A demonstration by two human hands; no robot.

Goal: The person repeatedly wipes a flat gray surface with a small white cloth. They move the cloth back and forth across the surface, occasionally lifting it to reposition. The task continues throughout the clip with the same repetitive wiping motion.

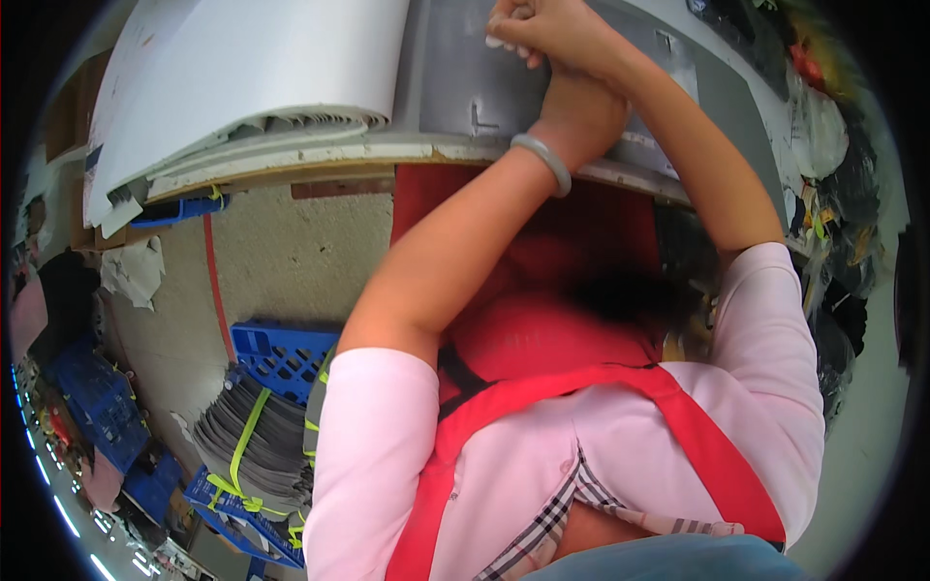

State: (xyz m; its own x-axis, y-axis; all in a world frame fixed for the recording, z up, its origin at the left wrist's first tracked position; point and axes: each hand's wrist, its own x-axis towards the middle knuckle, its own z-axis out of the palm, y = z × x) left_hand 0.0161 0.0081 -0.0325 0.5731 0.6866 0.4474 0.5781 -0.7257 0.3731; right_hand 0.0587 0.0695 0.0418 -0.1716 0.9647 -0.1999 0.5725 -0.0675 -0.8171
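My two forearms cross above the worktable. My left hand (588,109), with a grey bangle (545,163) on its wrist, reaches under my right wrist, which hides its fingers. My right hand (554,31) is closed, its fingers curled in at the upper edge of the view. Small whitish spots show at its fingertips, and I cannot make out what it holds, if anything. Beneath both hands lies a dark grey sheet (450,82) with small L-shaped marks. To its left, a large white sheet (262,58) bends over at its near edge, with layered grey edges inside the fold.
The worktable's pale edge (329,155) runs before me. At lower left stand a blue plastic crate (281,344) and grey stacked sheets (247,436) tied with yellow-green straps. More blue crates (102,402) are farther left. Clear and black plastic bags (819,126) crowd the right side.
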